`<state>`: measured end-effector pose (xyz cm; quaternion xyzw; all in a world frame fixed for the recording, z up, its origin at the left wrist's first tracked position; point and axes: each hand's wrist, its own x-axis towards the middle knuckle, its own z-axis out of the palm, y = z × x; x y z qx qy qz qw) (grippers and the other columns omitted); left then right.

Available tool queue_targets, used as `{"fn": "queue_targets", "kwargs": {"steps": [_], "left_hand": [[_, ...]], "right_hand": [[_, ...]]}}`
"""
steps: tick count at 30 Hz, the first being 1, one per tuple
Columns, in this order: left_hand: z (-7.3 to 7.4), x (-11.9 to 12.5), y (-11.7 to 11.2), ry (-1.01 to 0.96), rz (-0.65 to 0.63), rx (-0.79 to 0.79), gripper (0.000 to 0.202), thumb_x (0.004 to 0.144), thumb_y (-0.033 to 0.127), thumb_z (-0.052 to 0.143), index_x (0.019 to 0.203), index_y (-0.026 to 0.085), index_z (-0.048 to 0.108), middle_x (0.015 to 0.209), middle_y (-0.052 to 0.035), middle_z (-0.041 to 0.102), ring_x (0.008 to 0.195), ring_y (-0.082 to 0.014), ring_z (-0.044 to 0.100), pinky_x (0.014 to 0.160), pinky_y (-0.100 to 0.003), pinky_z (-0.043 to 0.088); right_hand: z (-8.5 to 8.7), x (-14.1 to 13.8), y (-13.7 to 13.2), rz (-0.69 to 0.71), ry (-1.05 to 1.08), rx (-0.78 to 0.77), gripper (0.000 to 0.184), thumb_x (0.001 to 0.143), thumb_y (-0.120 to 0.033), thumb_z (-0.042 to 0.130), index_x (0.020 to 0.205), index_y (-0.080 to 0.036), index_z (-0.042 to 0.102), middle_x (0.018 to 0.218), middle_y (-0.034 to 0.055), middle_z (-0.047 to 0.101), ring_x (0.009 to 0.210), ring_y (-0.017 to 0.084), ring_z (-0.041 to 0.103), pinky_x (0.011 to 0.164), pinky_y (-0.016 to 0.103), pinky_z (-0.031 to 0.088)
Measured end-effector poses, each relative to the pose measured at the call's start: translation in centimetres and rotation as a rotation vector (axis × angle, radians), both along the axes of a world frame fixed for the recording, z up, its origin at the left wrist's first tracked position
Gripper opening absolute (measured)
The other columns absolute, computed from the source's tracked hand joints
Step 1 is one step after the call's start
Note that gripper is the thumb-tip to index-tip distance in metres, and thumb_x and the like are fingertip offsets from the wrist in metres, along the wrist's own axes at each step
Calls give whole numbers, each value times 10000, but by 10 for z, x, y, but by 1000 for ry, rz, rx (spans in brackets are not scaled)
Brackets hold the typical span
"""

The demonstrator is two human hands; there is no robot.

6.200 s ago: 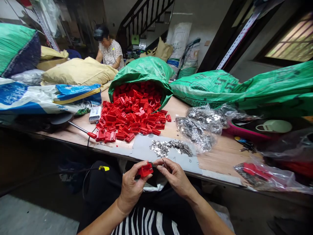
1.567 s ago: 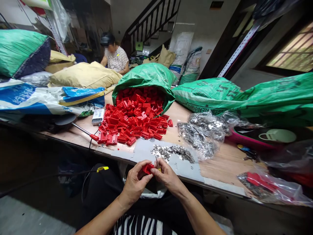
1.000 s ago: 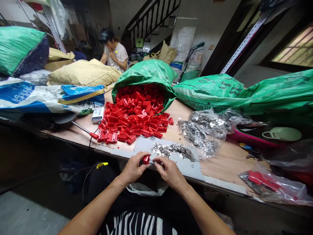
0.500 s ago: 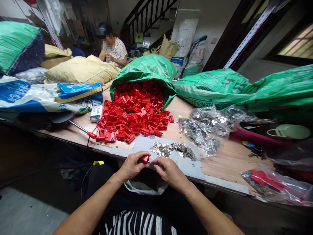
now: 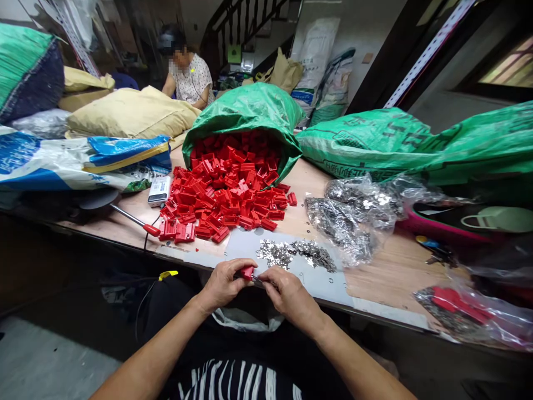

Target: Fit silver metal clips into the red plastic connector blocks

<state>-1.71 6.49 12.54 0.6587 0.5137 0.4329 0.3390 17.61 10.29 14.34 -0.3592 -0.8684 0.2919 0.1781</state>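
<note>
In front of my body, over the table's near edge, my left hand point(image 5: 226, 282) is closed on a small red plastic part point(image 5: 247, 273). My right hand point(image 5: 286, 289) pinches a thin metal tool point(image 5: 257, 280), its tip at the right side of that part; most of the tool is hidden by the fingers. Just beyond my hands, small flat metal pieces point(image 5: 275, 254) lie spread on a grey sheet point(image 5: 241, 245). Behind them a heap of similar red plastic parts point(image 5: 225, 194) spills from a green woven sack point(image 5: 250, 108).
Clear bags of metal pieces point(image 5: 339, 222) lie to the right, near a pink-rimmed container point(image 5: 433, 225). A bag with red pieces point(image 5: 462, 308) sits at the right edge. On the left are a red-tipped rod point(image 5: 133, 219) and a white box point(image 5: 159, 190). A co-worker point(image 5: 189, 78) sits beyond the sacks.
The view has shifted slightly. My hands keep nearly the same pose, with the red part and the tool still together. The co-worker's arms have lowered.
</note>
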Motion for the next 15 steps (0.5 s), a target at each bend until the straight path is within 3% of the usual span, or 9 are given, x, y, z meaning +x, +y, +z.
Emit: {"fn": "queue_targets", "kwargs": {"steps": [7, 15], "left_hand": [[-3, -1, 0, -54, 6, -15, 297, 717, 170, 681, 1010, 221, 676, 920, -30, 721, 845, -187, 652, 808, -296, 486], [0, 4, -16, -150, 76, -21, 250, 732, 194, 689, 977, 200, 642, 942, -36, 692, 856, -179, 630, 828, -304, 473]], "right_hand": [[-1, -9, -7, -62, 2, 8, 170, 849, -99, 476, 900, -207, 596, 884, 52, 608, 829, 186, 580, 757, 311, 458], [12, 10, -8, -14, 97, -52, 178, 937, -214, 383, 1035, -236, 530, 964, 50, 577, 885, 184, 568, 799, 319, 451]]}}
